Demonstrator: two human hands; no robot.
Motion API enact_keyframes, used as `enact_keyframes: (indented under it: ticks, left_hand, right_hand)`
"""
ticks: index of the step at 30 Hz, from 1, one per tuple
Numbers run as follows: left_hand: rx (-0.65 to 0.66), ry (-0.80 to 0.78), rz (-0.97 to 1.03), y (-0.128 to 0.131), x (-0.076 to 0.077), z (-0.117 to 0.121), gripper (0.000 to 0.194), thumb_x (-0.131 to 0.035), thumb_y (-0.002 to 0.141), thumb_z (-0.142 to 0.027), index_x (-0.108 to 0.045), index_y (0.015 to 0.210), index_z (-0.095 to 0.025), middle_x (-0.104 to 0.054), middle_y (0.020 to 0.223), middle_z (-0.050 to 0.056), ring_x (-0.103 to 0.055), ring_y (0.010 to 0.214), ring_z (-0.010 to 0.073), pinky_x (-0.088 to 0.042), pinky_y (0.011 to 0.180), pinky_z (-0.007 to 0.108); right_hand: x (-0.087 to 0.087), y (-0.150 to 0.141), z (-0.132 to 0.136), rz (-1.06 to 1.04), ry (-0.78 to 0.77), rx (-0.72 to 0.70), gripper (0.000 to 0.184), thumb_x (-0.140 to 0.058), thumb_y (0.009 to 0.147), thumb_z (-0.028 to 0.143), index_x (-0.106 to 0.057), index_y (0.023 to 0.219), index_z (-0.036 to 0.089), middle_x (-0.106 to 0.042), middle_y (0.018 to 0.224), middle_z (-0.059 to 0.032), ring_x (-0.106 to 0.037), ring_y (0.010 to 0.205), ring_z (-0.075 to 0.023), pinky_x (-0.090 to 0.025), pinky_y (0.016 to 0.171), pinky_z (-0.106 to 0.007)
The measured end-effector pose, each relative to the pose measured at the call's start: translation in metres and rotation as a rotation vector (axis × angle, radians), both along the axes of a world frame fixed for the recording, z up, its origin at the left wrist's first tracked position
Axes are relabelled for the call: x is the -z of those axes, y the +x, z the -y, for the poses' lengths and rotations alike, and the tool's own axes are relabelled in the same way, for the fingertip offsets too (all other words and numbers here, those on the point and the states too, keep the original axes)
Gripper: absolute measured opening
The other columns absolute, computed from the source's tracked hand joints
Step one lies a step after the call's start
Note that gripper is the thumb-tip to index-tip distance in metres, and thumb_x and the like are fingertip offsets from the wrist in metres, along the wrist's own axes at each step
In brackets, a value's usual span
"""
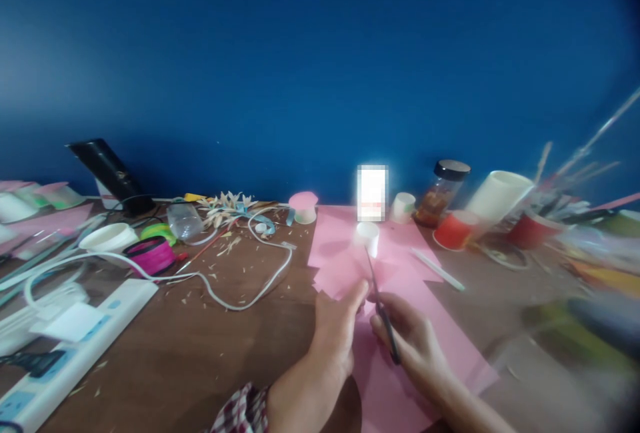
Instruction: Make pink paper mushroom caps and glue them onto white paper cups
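Note:
In front of me my left hand (336,334) pinches a small piece of pink paper (336,276) between thumb and fingers. My right hand (414,340) grips dark-handled scissors (386,328), their blades pointing away from me and running close beside the left thumb. Whether the blades are parted is hard to tell. Larger pink sheets (425,370) lie under both hands. Just beyond the blade tips stands a small white paper cup (367,238), with a bright, pixelated upright screen behind it. A pale stick (438,269) rests on the sheet's right edge.
Leftward are a white power strip (83,353), a looping white cable (235,306), a magenta ribbon roll (149,256) and a pink-topped cup (303,208). To the right stand a dark-lidded jar (440,193) and a red cup (454,230). A blue wall (320,73) closes the back.

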State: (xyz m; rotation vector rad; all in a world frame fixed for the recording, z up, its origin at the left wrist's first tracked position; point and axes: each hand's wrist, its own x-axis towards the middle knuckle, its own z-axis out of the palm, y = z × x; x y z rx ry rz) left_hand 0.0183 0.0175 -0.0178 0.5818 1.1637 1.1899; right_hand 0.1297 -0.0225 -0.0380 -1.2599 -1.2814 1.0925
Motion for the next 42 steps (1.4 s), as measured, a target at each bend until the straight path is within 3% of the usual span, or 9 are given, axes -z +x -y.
enact_keyframes:
  ticks: [3,10,27,36,42]
  left_hand:
    - [0.04,0.002,0.041,0.0,0.001,0.002,0.039,-0.078,0.059,-0.032,-0.067,0.087,-0.007,-0.068,0.078,0.012,-0.064,0.071,0.0223,-0.05,0.063,0.031]
    - [0.062,0.042,0.089,-0.001,0.005,0.004,0.041,-0.076,0.061,-0.033,-0.067,0.091,-0.007,-0.069,0.084,0.013,-0.064,0.076,0.0244,-0.051,0.065,0.032]
    - [0.054,0.049,0.061,-0.001,0.005,0.003,0.037,-0.076,0.063,-0.032,-0.067,0.089,-0.008,-0.068,0.08,0.01,-0.063,0.074,0.02,-0.049,0.065,0.029]
    - [0.043,-0.033,0.02,-0.002,-0.001,0.0,0.036,-0.079,0.058,-0.03,-0.067,0.083,-0.007,-0.067,0.073,0.009,-0.061,0.068,0.0177,-0.047,0.062,0.027]
    - [0.056,-0.001,0.013,-0.003,-0.002,-0.002,0.032,-0.078,0.057,-0.029,-0.067,0.078,-0.008,-0.066,0.069,0.007,-0.059,0.064,0.0156,-0.046,0.059,0.026]
  right_hand:
    - [0.0,0.002,-0.002,0.046,0.027,0.017,0.035,-0.064,0.078,0.035,-0.061,0.106,0.015,-0.058,0.072,-0.0016,-0.053,0.065,-0.0146,-0.044,0.058,-0.024]
    - [0.0,0.004,-0.001,0.085,0.015,0.029,0.038,-0.065,0.077,0.038,-0.062,0.105,0.013,-0.056,0.069,-0.0014,-0.05,0.063,-0.015,-0.042,0.055,-0.025]
    - [0.001,0.005,-0.003,0.009,-0.014,0.034,0.041,-0.068,0.073,0.04,-0.062,0.102,0.012,-0.051,0.059,0.002,-0.045,0.052,-0.0111,-0.037,0.047,-0.023]
    - [-0.01,0.004,-0.003,-0.015,-0.05,0.035,0.045,-0.069,0.07,0.045,-0.063,0.098,0.011,-0.049,0.058,0.0025,-0.043,0.051,-0.0111,-0.036,0.047,-0.024]
    - [-0.013,0.004,-0.002,0.008,-0.06,0.049,0.044,-0.068,0.071,0.045,-0.064,0.099,0.012,-0.049,0.058,0.0023,-0.043,0.051,-0.0113,-0.036,0.048,-0.024]
